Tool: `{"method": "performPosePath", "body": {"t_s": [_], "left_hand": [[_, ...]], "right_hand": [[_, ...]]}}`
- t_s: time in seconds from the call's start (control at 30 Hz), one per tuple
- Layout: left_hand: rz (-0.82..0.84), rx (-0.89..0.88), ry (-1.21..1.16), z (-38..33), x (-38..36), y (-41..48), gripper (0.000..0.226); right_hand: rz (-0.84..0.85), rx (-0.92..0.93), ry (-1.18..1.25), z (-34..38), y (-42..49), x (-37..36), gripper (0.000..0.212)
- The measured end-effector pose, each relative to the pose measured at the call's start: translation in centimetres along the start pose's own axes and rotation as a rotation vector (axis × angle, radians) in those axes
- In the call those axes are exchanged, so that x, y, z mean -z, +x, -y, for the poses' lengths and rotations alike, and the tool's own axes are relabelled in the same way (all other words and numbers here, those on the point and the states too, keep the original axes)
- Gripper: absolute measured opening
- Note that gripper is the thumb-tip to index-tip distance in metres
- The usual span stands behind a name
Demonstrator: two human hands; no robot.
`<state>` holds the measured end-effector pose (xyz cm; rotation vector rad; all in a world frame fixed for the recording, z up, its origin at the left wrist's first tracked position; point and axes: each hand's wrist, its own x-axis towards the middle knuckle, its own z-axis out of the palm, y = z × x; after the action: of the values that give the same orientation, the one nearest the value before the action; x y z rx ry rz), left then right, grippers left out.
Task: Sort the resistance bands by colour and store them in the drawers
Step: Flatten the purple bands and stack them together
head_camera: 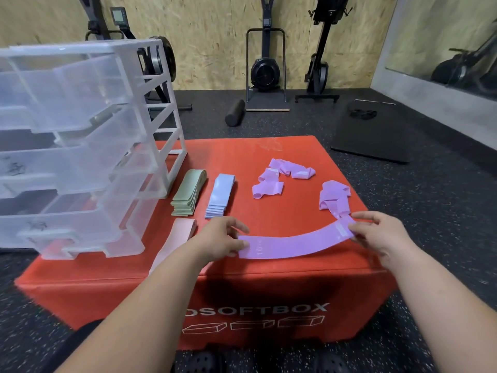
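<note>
Gym floor of black speckled rubber, red soft box (269, 278) as worktop; clock read on box top, 6 nearest the wearer. At 6, purple band (290, 244) pulled flat along near edge between both hands. Left hand (223, 238) at 7, thumb and fingers pinching band's left end. Right hand (376, 235) at 4, pinching right end, fingers narrow on it. Likely flattening it to start a purple stack; none formed yet. At 8, pink stack (177, 238), flat, partly hidden by left forearm. At 9 to 10, green stack (188, 192) and blue stack (219, 196) side by side, neat, apart from each other, green one just beside drawer unit (80, 146). At 3, crumpled purple band (334, 199), lower tip just beside held band's right end; touching or not, cannot tell. At 1, loose purple bands (282, 173), twisted, count unclear. Across 9 to 11, drawer unit again, clear plastic, drawers seemingly part open and staggered; no coloured band visible inside; dark smudges in lower drawers, cannot tell what.

Judgement: sorting well along, three colours stacked, purple only begun. Storing not started: every stack on box top, none in a drawer. Left to do: flatten and stack remaining purples, then one colour per drawer.

Beyond box, foam roller (235, 113) and black mat (371, 133) on floor, exercise machines (265, 68) against chipboard wall.
</note>
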<state>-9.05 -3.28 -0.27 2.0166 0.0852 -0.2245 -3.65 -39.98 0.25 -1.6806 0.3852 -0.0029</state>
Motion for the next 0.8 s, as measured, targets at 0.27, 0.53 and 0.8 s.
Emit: {"method": "performPosePath", "body": {"t_s": [0.27, 0.53, 0.8], "left_hand": [[-0.165, 0.019, 0.206, 1.3, -0.8, 1.5, 0.029], [-0.246, 0.033, 0.341, 1.0, -1.8, 2.2, 0.029], [-0.264, 0.056, 0.375, 0.8, -1.3, 3.5, 0.032]], "right_hand": [[-0.024, 0.033, -0.432, -2.6, 0.1, 0.8, 0.038], [-0.02, 0.168, -0.674, -1.8, 0.6, 0.7, 0.031], [0.022, 0.155, -0.626, -2.4, 1.8, 1.5, 0.031]]}}
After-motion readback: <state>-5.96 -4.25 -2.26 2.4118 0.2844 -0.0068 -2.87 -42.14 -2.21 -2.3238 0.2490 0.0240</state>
